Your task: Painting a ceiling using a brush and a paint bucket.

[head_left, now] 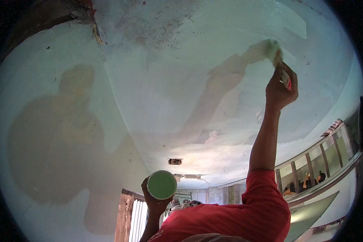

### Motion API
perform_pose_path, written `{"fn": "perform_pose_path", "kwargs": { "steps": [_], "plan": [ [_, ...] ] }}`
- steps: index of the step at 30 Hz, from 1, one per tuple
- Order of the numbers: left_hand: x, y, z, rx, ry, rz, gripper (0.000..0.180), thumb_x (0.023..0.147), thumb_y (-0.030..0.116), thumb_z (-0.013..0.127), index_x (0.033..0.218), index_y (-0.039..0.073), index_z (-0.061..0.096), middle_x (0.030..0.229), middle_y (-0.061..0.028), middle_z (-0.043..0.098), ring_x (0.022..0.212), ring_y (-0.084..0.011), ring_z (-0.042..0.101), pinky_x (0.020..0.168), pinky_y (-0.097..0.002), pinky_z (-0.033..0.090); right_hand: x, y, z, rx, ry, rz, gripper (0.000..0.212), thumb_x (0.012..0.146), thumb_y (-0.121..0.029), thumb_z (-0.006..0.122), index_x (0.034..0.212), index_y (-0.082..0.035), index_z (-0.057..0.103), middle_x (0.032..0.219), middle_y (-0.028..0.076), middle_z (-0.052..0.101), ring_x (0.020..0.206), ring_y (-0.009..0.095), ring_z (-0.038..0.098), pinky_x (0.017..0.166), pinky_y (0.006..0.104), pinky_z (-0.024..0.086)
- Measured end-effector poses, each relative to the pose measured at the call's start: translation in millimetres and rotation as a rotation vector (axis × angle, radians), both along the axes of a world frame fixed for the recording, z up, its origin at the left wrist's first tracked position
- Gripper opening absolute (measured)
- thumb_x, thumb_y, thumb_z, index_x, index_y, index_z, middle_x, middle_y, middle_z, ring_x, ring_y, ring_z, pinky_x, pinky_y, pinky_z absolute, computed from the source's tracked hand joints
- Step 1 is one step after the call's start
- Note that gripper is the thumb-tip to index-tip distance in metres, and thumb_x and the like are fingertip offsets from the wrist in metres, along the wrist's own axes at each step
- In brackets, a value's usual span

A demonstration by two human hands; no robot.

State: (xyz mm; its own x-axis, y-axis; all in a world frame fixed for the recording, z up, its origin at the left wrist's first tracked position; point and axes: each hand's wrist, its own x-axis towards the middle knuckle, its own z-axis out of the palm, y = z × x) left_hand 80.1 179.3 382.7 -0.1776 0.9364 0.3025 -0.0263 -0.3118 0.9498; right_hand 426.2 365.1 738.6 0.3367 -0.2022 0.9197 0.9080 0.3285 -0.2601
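Note:
My right hand (pixel 281 88), at the end of a raised and outstretched arm, is closed around a paintbrush (pixel 278 56). The brush's greenish bristles are blurred and lie against or very near the pale green wall (pixel 177 92); contact is hard to tell. A bit of red shows within that hand. Lower down, my left hand (pixel 156 203) grips a round white-rimmed tub (pixel 162 184) of light green paint from beneath and the side. The tub's open top faces the view, and its outer side is mostly hidden.
A recessed electrical box (pixel 174 161) sits in the wall above the tub. A wooden frame (pixel 124 215) surrounds a barred opening at lower left. Slatted wooden bars (pixel 309 164) run along the right. Cracked, dark patches mark the upper left corner.

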Motion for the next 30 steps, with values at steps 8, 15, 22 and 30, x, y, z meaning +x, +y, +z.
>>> {"fn": "perform_pose_path", "kwargs": {
  "steps": [8,15,22,30],
  "plan": [
    [-2,21,4,-0.008,-0.009,-0.03,0.106,0.064,0.018,0.095,0.146,0.005,0.029,0.133,-0.0161,0.052,0.121,-0.0294,0.057,0.101,-0.0435,0.05,-128,44,-119,-0.42,-0.293,0.137,0.041,0.07,-0.004,0.075,0.107,-0.023,0.077,0.101,0.001,0.072,0.075,0.02,0.067,0.062,0.0323,0.056],
    [16,42,18,0.077,0.163,-0.152,0.11,0.062,0.016,0.096,0.147,0.006,0.027,0.137,-0.0162,0.049,0.126,-0.0292,0.055,0.104,-0.0447,0.049,-142,27,-121,-0.376,-0.368,0.577,0.026,0.074,-0.001,0.073,0.097,-0.015,0.073,0.098,0.005,0.073,0.087,0.026,0.071,0.073,0.0341,0.058],
    [12,20,23,0.038,0.08,-0.179,0.112,0.063,0.019,0.096,0.149,0.006,0.025,0.137,-0.0164,0.049,0.126,-0.0296,0.055,0.104,-0.0439,0.049,20,13,-90,0.042,-0.042,0.056,0.011,0.084,0.002,0.072,0.095,-0.003,0.073,0.093,0.01,0.073,0.082,0.023,0.071,0.076,0.0308,0.056],
    [21,24,26,0.009,0.047,-0.227,0.107,0.063,0.017,0.095,0.146,0.005,0.028,0.133,-0.0161,0.053,0.121,-0.0285,0.058,0.101,-0.0424,0.051,-145,37,-161,-0.641,-0.024,0.275,0.034,0.074,-0.005,0.074,0.103,-0.022,0.077,0.106,0.006,0.071,0.083,0.02,0.07,0.066,0.0313,0.056]
  ]
}}
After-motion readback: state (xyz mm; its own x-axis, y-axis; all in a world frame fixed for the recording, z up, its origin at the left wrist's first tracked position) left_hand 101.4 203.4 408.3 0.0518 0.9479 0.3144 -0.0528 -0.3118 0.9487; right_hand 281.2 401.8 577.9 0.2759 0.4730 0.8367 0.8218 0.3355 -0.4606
